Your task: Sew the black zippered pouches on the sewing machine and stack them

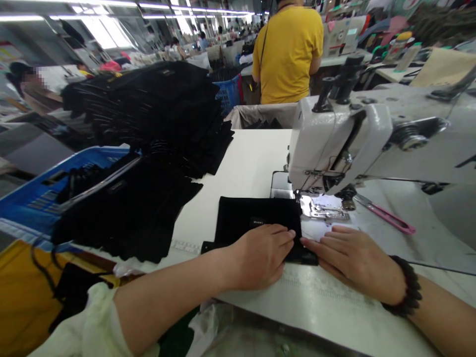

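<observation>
A black fabric panel (238, 213) with a small label lies flat on the sewing table, its right edge by the presser foot (305, 207) of a white sewing machine (334, 144). My left hand (262, 253) rests on the panel's lower right part, fingers stretched out over the cloth. Just right of it, my right hand (357, 258) lies palm down with fingers extended, its index fingertip at the panel's right edge. A dark beaded bracelet circles my right wrist. Both palms are hidden from above.
Tall stacks of black fabric pieces (148, 99) stand at left, partly over a blue crate (33, 198). Pink-handled thread snips (390, 218) lie right of the needle area. Behind the table are a cloth-lined bin (238, 116) and a person in a yellow shirt (288, 52).
</observation>
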`<state>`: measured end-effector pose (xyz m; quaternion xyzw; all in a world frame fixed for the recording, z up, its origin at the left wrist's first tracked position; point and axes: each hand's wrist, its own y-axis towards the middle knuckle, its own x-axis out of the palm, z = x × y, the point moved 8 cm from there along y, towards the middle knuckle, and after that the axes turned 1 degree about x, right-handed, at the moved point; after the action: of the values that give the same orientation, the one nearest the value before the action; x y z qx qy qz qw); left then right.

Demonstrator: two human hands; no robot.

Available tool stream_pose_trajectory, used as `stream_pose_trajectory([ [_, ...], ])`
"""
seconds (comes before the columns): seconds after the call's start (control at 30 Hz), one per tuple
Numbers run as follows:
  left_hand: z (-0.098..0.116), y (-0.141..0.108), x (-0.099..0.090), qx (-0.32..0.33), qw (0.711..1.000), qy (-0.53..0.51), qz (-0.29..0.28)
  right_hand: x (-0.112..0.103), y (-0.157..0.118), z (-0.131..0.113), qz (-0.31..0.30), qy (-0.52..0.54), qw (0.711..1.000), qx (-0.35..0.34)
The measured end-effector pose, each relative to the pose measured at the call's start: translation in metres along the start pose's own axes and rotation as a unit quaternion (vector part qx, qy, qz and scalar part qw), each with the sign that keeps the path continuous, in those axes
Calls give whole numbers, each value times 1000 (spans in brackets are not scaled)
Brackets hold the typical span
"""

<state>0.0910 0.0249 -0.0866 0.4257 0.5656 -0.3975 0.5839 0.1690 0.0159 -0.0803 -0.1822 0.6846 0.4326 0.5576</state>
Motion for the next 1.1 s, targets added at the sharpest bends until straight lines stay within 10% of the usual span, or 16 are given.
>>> stream_pose_trajectory([
  [0.73,-20,3,14,-124,982,-142,25,36,7,31,-209,-49,957,197],
  [1.1,-34,18,16,-62,989,-127,43,33,9,30,-231,-96,950,185],
])
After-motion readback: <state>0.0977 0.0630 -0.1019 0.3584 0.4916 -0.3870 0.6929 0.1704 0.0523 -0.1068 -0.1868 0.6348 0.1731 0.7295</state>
